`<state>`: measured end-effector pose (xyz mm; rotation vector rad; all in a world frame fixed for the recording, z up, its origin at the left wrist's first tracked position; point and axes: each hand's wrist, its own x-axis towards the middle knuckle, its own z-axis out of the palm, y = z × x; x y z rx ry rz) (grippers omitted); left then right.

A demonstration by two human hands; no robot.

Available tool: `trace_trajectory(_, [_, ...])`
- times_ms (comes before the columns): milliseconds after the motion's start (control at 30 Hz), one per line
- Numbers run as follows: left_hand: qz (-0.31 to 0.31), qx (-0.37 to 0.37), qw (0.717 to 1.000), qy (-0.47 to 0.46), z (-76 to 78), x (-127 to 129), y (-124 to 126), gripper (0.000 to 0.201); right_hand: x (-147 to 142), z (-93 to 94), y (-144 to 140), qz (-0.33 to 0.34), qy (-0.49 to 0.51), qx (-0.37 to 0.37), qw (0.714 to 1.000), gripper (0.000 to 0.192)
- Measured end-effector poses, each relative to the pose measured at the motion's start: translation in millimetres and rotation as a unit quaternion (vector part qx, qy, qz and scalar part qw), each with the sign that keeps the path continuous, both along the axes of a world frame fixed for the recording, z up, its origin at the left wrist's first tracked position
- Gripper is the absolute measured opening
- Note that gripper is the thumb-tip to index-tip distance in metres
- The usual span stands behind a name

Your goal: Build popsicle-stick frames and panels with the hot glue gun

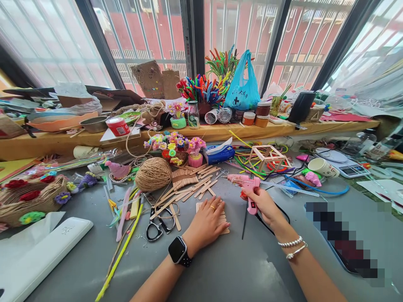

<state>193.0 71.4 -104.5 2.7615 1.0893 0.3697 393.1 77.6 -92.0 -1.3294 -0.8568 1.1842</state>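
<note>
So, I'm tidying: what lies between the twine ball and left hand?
In the head view, loose wooden sticks lie between the twine ball and left hand.

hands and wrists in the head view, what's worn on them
The left hand has a gold-coloured ring and, at its wrist, a black smartwatch with a rounded-square face. The right hand has two silver-coloured bracelets at its wrist, one beaded. No sleeves or gloves show.

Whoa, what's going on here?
A person's right hand is holding a pink plastic glue gun, with its tip pointing left. The person's left hand rests on flat, pale wooden craft sticks lined up side by side on the smooth grey table. More loose sticks lie just beyond, near a round ball of brown twine.
</note>
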Motion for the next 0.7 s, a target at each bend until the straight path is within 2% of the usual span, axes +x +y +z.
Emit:
trace_trajectory(167, [0.005, 0.005, 1.0, 0.006, 4.4, -4.1, -1.2, 0.05, 0.2, -1.8, 0.1, -0.002, 0.007, 0.001, 1.0, 0.032])
trace_trajectory(300, [0.041, 0.003, 0.999, -0.025, 4.2, -30.9, -6.6, 0.047, -4.3, -1.9, -0.8, 0.012, 0.032, -0.007, 0.999, 0.03])
trace_trajectory(400, [0.068, -0.016, 0.996, -0.063, -2.5, -54.8, -12.7, 0.051, -14.1, -2.3, -1.8, 0.029, 0.115, -0.029, 0.993, 0.027])
trace_trajectory(500, [0.082, -0.069, 0.986, -0.131, -12.5, -69.6, -16.2, 0.056, -25.8, -5.1, -1.7, 0.034, 0.202, -0.052, 0.977, 0.024])
trace_trajectory(600, [0.128, -0.154, 0.942, -0.27, -18.5, -71.6, -14.7, 0.056, -33.8, -8.7, -0.5, 0.03, 0.233, -0.058, 0.97, 0.022])
trace_trajectory(700, [0.148, -0.262, 0.858, -0.416, -19.8, -65.8, -9.1, 0.058, -37.2, -11.2, 1.3, 0.021, 0.244, -0.055, 0.968, 0.022])
